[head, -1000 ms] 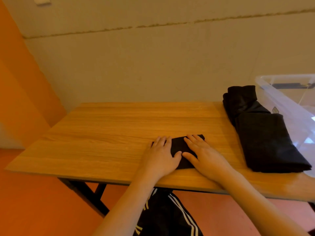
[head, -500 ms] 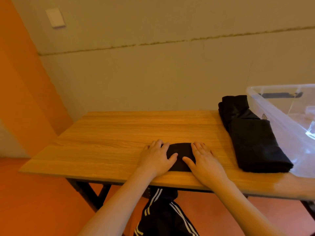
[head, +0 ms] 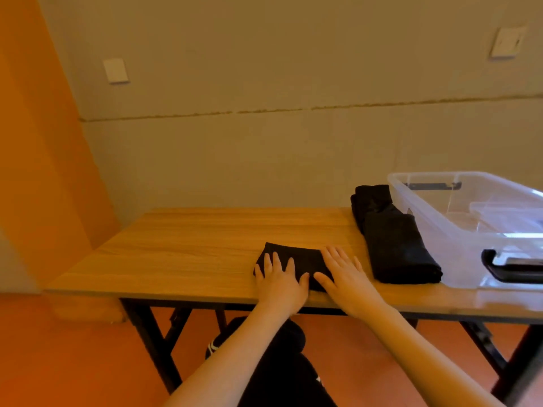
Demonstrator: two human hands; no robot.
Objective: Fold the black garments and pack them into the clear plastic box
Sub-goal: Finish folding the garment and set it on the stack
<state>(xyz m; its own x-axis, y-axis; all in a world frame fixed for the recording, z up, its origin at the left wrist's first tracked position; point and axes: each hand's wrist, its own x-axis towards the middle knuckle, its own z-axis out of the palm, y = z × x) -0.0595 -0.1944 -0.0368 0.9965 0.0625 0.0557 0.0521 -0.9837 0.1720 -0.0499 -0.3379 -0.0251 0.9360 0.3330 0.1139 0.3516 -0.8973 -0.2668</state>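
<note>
A small folded black garment [head: 296, 258] lies near the front edge of the wooden table [head: 188, 248]. My left hand [head: 280, 282] presses flat on its left half, fingers straight. My right hand [head: 345, 276] lies flat on its right edge, fingers spread. A larger folded black garment [head: 396, 248] rests on the table to the right, with another dark folded piece [head: 371, 198] behind it. Against these stands the clear plastic box [head: 435, 230] at the right end, with black latch handles; a clear piece lies inside it.
The table stands against a beige wall, with an orange wall at the left. Black table legs and an orange floor show below. My dark striped trousers [head: 282, 371] are under the table's front edge.
The view has lifted and swung right, showing more of the box. Both hands stay flat on the small garment, which now shows wider to the left.
</note>
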